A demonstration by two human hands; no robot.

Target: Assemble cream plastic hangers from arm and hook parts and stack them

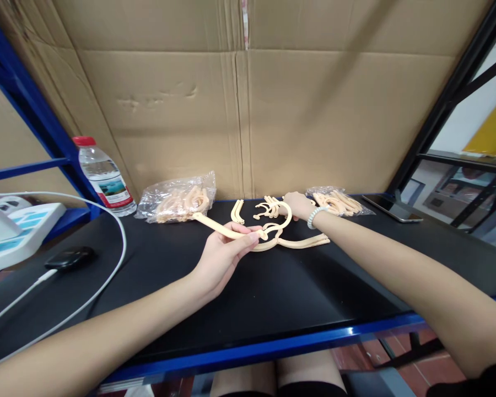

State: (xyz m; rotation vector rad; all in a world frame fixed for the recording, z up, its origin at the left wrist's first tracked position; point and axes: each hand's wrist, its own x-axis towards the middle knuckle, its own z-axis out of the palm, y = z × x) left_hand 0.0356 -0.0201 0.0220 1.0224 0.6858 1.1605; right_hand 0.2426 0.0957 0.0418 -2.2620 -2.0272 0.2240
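Note:
My left hand point(223, 256) is closed on a long peach plastic arm piece point(215, 225), pinching it between thumb and fingers above the black table point(273, 292). That piece runs into a peach assembly with rings and curved arms point(287, 238) lying on the table. My right hand point(300, 205), with a bead bracelet on its wrist, reaches to the far side and rests its fingers on a small pile of loose peach hooks point(268, 207). Two curved peach pieces point(237, 212) lie just left of that pile.
A clear bag of peach parts point(177, 201) lies at the back left, another bag point(339, 202) at the back right. A water bottle point(104, 177), white cable point(107, 275), black charger point(69, 257) and white device point(16, 226) sit left. A phone point(392, 208) lies right. Cardboard point(248, 110) walls the back.

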